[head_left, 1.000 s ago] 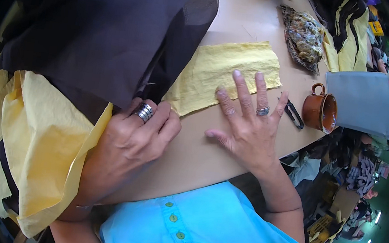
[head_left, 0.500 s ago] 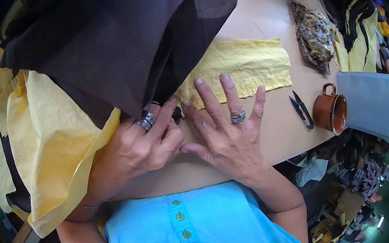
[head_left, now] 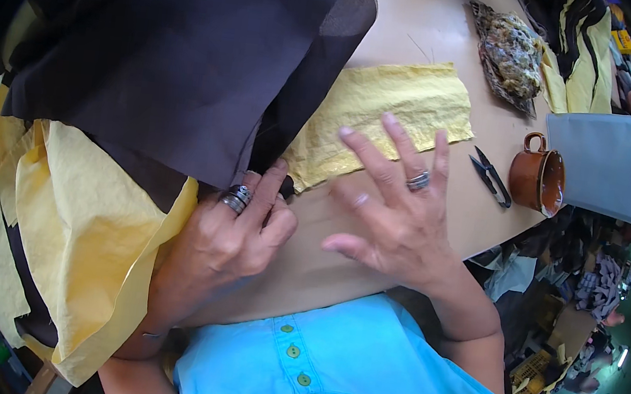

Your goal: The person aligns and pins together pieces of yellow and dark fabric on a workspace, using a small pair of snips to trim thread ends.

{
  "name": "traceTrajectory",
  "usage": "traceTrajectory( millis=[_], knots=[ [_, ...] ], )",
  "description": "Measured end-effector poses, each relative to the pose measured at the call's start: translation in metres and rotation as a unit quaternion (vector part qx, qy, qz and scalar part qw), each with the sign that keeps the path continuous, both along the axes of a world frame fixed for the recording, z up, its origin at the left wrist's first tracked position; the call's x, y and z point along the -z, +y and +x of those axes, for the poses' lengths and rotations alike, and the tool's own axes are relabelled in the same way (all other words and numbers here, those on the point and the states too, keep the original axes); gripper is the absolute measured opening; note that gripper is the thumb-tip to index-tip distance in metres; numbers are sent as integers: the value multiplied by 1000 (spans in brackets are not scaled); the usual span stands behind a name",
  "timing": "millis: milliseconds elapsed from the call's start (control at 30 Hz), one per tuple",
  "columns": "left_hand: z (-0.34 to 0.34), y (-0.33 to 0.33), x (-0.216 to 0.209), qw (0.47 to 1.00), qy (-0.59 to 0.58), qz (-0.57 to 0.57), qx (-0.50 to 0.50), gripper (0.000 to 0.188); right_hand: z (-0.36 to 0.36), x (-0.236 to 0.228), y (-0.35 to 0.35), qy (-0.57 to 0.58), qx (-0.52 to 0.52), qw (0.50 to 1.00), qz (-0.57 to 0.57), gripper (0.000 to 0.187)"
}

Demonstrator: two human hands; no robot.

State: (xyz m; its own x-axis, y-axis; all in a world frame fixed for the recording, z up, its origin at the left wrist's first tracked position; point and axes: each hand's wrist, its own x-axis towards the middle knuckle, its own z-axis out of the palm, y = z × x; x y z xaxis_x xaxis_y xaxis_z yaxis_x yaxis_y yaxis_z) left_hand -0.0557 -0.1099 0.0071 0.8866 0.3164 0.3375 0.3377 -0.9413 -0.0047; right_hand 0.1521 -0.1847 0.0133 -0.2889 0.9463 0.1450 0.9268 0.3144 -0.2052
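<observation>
A large dark brown fabric (head_left: 159,62) spreads over the left side of the table. At its lower corner my left hand (head_left: 229,238), with rings on one finger, is closed on the fabric, and a small black bit shows beyond its fingertips. My right hand (head_left: 410,223) is raised over the table with fingers spread, holding nothing; its index finger and thumb are slightly blurred. Just beyond both hands, a yellow fabric strip (head_left: 396,101) lies flat, its left end meeting the dark cloth. More yellow fabric (head_left: 86,225) hangs in folds left of my left forearm.
On the table (head_left: 421,22), black thread snips (head_left: 491,178) lie right of the strip, beside a brown mug (head_left: 529,182). A grey sheet-like piece (head_left: 599,163) extends past the edge. Farther back are a mottled, fuzzy bundle (head_left: 508,59) and yellow and dark cloth pieces (head_left: 590,73).
My right hand has lifted and moved right, away from my left hand and the fabric's corner. My left hand has stayed nearly in place on the dark fabric.
</observation>
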Motion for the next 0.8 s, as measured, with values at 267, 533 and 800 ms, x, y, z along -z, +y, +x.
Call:
traceTrajectory(
  millis=[267,533,800],
  knots=[
    [5,2,-1,1000,-21,-9,16,6,-20,15,-6,-30,-7,999,36,58],
    [3,-13,-5,994,-27,76,-79,10,48,-35,23,331,89,930,132,47],
    [-15,-12,-5,987,14,72,-144,21,-26,-79,84,197,-124,954,187,65]
  ],
)
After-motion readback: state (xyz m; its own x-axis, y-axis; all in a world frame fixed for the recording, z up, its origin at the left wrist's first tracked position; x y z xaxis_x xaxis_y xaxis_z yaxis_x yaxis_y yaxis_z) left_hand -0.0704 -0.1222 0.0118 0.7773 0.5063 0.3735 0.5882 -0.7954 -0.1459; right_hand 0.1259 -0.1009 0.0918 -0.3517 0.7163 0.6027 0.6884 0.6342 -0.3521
